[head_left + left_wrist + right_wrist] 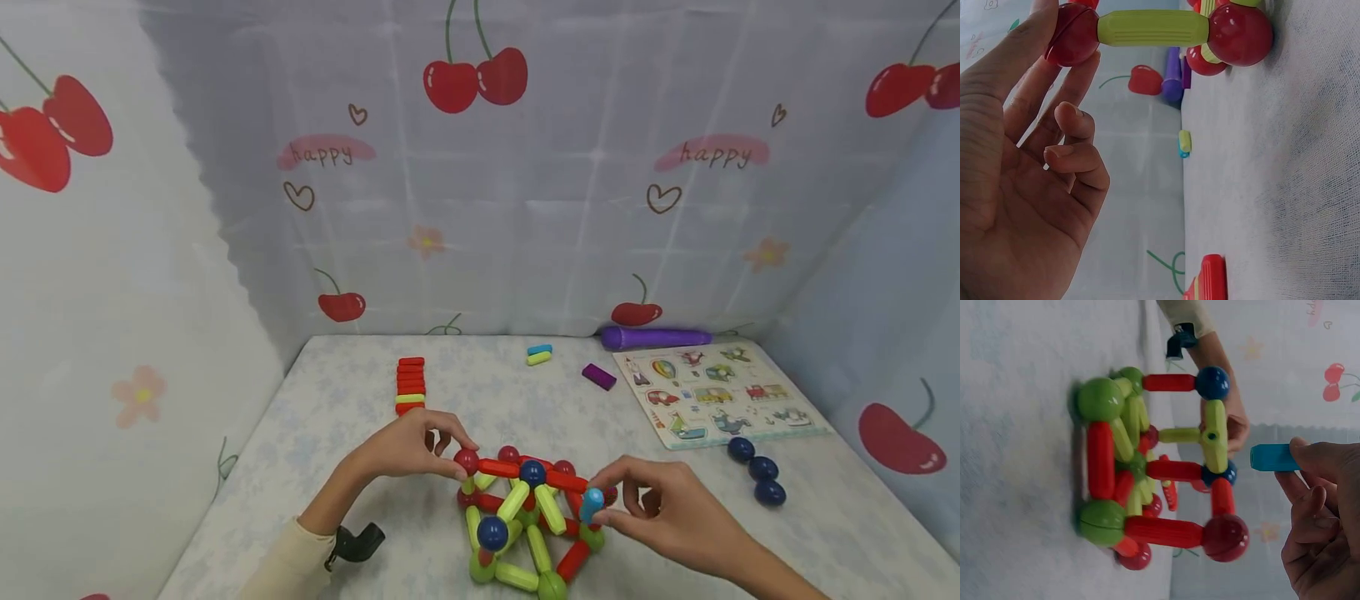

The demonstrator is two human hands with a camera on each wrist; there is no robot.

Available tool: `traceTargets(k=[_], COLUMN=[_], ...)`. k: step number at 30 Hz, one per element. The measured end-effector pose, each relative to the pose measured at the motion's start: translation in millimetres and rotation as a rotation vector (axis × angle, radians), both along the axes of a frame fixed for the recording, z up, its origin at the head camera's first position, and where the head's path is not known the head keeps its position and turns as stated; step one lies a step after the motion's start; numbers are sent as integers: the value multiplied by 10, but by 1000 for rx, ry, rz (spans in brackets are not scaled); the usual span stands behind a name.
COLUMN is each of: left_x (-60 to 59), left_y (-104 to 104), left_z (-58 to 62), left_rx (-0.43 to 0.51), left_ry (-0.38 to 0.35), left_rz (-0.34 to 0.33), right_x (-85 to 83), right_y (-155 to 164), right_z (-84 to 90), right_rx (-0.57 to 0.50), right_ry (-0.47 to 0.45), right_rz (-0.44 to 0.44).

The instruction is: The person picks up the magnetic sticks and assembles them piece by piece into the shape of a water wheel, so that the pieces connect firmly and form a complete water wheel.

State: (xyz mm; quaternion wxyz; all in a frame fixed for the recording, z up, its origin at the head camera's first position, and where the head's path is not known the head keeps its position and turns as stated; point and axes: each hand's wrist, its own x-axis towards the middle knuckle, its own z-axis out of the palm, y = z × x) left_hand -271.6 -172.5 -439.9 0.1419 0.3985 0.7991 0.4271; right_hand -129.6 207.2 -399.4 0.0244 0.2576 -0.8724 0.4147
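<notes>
Blue rod (1271, 457) visibly apart from framework (1174, 470): right wrist view only

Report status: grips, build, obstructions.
Left grip pinching red ball on the build. Right grip pinching light-blue rod, apart from build. Nothing seen between rod and build.

Soft light, faint shadows — wrist views dimmer

Your surface (480, 387) is pale, mottled: ball-and-rod frame (528, 513) between your left grip (416, 444) and right grip (667, 508); rod row (410, 383) beyond the left; picture board (723, 396), purple stick (656, 338), purple rod (599, 377) beyond the right; three navy balls (763, 468) right of that grip; blue and yellow rods (539, 356) between, farther out.
</notes>
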Motion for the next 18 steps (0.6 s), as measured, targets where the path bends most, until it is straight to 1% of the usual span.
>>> traceTargets(k=[3, 6, 8, 13, 18], left_x=[5, -4, -5, -2, 7], left_y=[-7, -18, -25, -21, -6], left_z=[-2, 5, 7, 0, 16], left_rx=[3, 6, 3, 1, 3], left_ry=[7, 18, 19, 19, 18], left_rz=[-3, -2, -3, -6, -3], right_x=[106, 166, 201, 266, 290], right_y=[-47, -115, -171, -318, -386], right_z=[-168, -332, -439, -621, -683], right_rx=[-13, -19, -33, -62, -62], right_ry=[-147, -263, -319, -384, -414], right_rz=[69, 97, 101, 74, 11])
